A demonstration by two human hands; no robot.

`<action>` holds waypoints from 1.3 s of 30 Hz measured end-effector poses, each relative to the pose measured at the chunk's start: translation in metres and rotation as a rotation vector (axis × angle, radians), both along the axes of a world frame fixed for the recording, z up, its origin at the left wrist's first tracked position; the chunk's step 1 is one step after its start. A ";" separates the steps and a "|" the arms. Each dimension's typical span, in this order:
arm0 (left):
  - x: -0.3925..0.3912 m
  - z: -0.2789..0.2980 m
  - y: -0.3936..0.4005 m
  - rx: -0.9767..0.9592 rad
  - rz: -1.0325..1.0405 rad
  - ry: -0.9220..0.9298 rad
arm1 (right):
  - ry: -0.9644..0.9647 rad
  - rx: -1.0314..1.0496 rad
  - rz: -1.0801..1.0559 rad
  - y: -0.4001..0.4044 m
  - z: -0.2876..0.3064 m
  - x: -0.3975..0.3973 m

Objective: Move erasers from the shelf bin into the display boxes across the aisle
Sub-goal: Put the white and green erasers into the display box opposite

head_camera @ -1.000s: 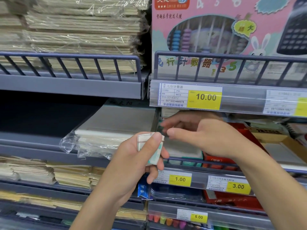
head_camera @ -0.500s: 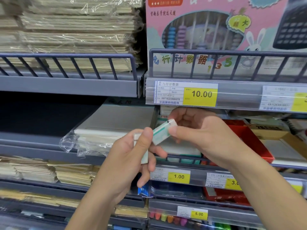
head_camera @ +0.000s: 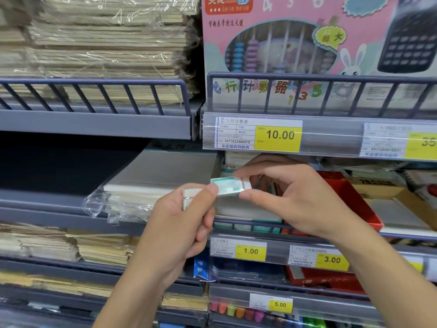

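Grey shop shelving fills the view, with price tags along the rails and an abacus box (head_camera: pixel 295 43) on the tier above. Both hands work in front of the eraser bin (head_camera: pixel 248 223), which sits behind the rail over the 1.00 tag (head_camera: pixel 250 251).

A second ago the right hand (head_camera: pixel 293 200) was reaching back toward the bin with no eraser visible in it, while the left hand (head_camera: pixel 179 228) held a small stack. Now the right hand pinches a green-and-white eraser (head_camera: pixel 230 185) between thumb and fingertips, out of the bin and brought across to the left — its near end touches, or very nearly touches, the left thumb. The left hand grips its stack (head_camera: pixel 189 194) with the thumb pressed on top; how many pieces are in it cannot be told.

So one more eraser has left the shelf and is about to join the handful. Gathering seems to be the step in hand — nothing has gone across the aisle yet, and the display boxes are out of view.
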State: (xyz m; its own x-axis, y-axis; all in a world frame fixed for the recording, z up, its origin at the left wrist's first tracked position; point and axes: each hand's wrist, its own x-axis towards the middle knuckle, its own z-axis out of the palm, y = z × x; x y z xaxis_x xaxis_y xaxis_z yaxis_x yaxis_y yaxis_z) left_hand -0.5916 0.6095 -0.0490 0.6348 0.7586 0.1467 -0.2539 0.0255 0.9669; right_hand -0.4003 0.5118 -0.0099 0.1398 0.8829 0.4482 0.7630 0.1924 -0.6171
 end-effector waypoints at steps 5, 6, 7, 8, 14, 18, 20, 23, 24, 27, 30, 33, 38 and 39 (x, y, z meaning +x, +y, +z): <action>-0.004 0.000 0.004 -0.032 0.014 -0.064 | 0.140 0.016 -0.161 0.014 -0.003 0.017; -0.005 0.000 0.005 -0.039 0.009 -0.082 | 0.110 -0.016 -0.198 0.019 -0.004 0.020; -0.006 -0.001 0.006 -0.051 0.001 -0.104 | 0.062 -0.058 -0.229 0.023 -0.005 0.022; -0.007 -0.001 0.007 -0.067 -0.013 -0.129 | 0.007 -0.104 -0.244 0.027 -0.006 0.023; -0.009 -0.002 0.005 -0.096 -0.041 -0.154 | -0.235 -0.317 -0.203 0.049 -0.013 0.020; -0.010 -0.001 0.001 -0.071 -0.024 -0.120 | -0.271 -0.350 -0.185 0.059 -0.019 0.018; -0.010 -0.001 0.001 -0.051 -0.035 -0.133 | -0.277 -0.375 -0.180 0.063 -0.020 0.016; -0.011 -0.001 0.001 -0.023 -0.068 -0.133 | -0.317 -0.409 -0.184 0.067 -0.020 0.014; -0.012 -0.001 0.002 -0.019 -0.078 -0.132 | -0.322 -0.412 -0.191 0.068 -0.020 0.013; -0.013 -0.002 0.002 0.000 -0.094 -0.126 | -0.347 -0.416 -0.198 0.070 -0.020 0.012; -0.013 -0.001 0.003 0.023 -0.094 -0.095 | -0.359 -0.432 -0.180 0.070 -0.019 0.012; -0.013 -0.003 0.004 0.045 -0.086 -0.065 | -0.392 -0.458 -0.159 0.065 -0.015 0.009; -0.013 -0.005 0.005 0.056 -0.073 -0.040 | -0.179 -0.265 -0.174 0.048 -0.008 -0.003; -0.012 -0.006 0.006 0.059 -0.074 -0.041 | -0.058 -0.196 -0.136 0.043 -0.006 -0.006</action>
State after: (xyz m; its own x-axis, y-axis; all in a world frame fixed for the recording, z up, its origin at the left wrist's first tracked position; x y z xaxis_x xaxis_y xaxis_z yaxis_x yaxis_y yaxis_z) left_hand -0.6041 0.6154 -0.0545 0.6814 0.6991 0.2168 -0.2929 -0.0110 0.9561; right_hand -0.4063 0.5544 -0.0155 0.2423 0.9288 0.2804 0.8088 -0.0338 -0.5872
